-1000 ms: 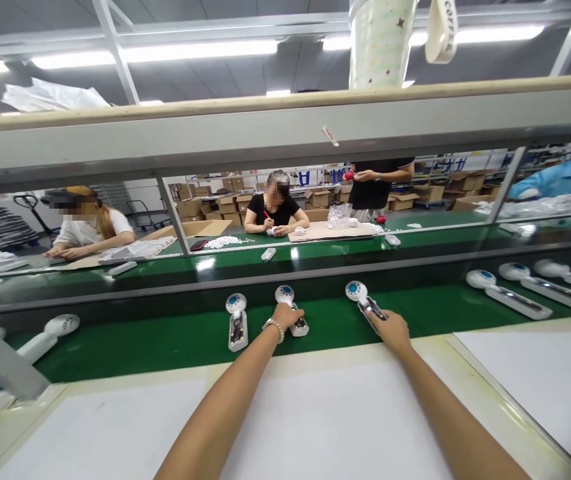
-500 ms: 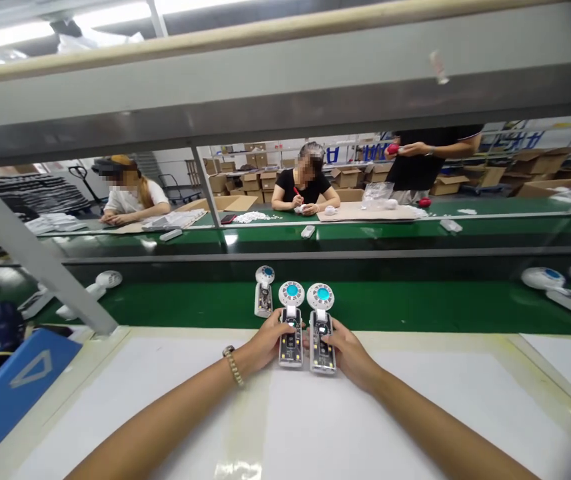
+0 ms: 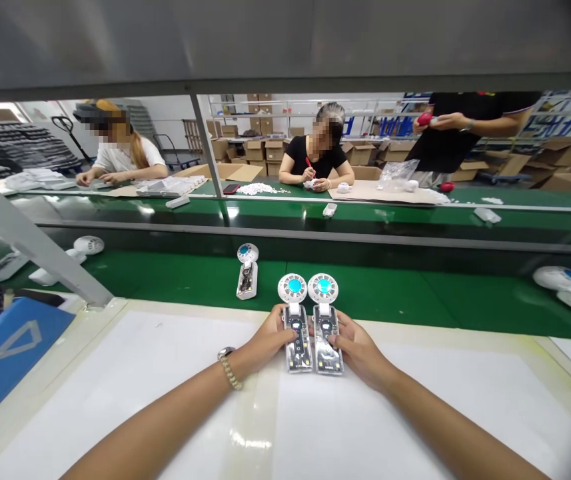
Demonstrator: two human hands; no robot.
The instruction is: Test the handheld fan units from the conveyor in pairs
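My left hand is closed around a small handheld fan with a clear body showing a circuit board and a round white head with a blue centre. In my right hand is a matching fan, held upright beside the first. Both thumbs rest on the front of the clear bodies; my other fingers are mostly hidden behind. The two heads nearly touch. Just beyond my left hand, a third fan of the same kind lies on the green conveyor belt.
White-topped bench lies under my forearms. A blue bin stands at left by a slanted metal post. More fans lie on the belt at right and left. A metal shelf hangs overhead. Three co-workers are across the line.
The third fan has shifted left along the belt, away from the two in my hands. My view has tilted. Both hands keep their hold on the fans.
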